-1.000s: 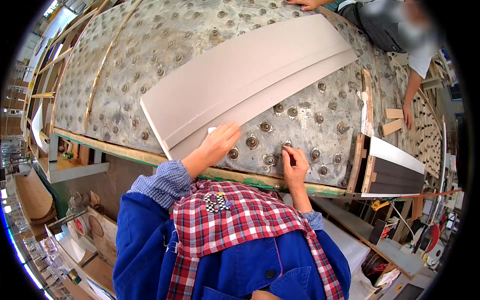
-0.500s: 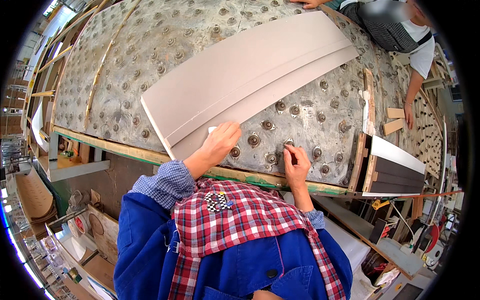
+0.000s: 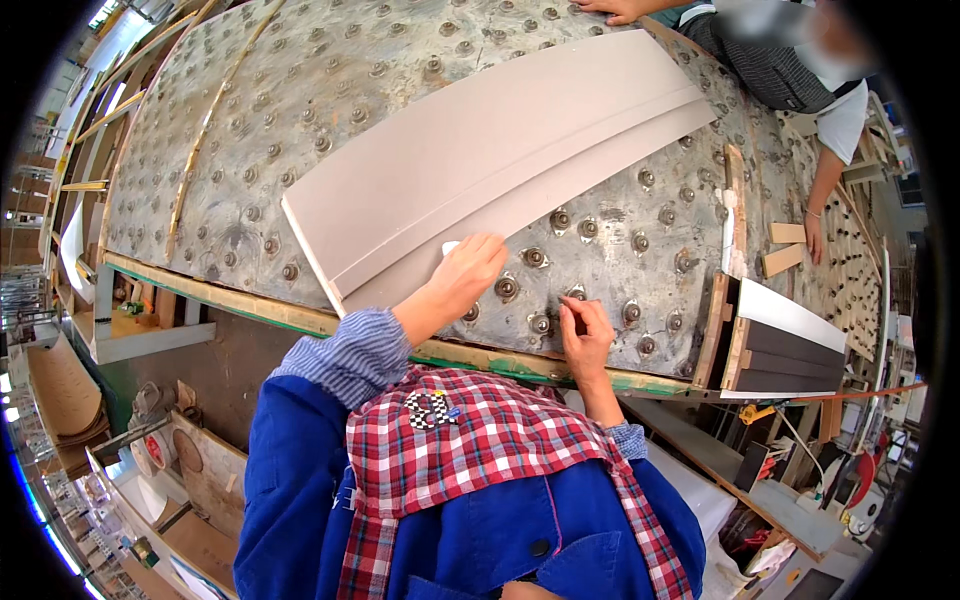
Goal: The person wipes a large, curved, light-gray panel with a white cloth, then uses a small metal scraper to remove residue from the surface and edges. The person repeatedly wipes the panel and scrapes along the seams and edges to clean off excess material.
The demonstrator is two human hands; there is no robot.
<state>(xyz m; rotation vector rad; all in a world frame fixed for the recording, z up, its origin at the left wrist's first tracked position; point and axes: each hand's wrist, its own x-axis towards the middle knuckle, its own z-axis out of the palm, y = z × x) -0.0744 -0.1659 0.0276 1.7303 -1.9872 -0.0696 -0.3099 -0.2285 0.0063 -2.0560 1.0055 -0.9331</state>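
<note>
My left hand (image 3: 462, 280) rests on the lower edge of a long pale curved panel (image 3: 500, 160), fingers bent over a small white piece. The panel lies slanted across a large grey curved form (image 3: 300, 120) covered with round metal studs. My right hand (image 3: 584, 335) is on the grey surface just right of the left hand, fingertips pinched at a stud (image 3: 576, 294); whether it holds anything I cannot tell. Both forearms come up from my blue jacket and red plaid scarf.
Another person (image 3: 790, 70) leans over the form's far right, one hand (image 3: 812, 232) near small wooden blocks (image 3: 785, 248). A wooden rail (image 3: 250, 300) edges the form's near side. A dark and white panel stack (image 3: 780, 340) sits at right. Tape rolls and cardboard lie lower left.
My left hand has slid slightly right along the panel's lower edge. My right hand stays at the same stud.
</note>
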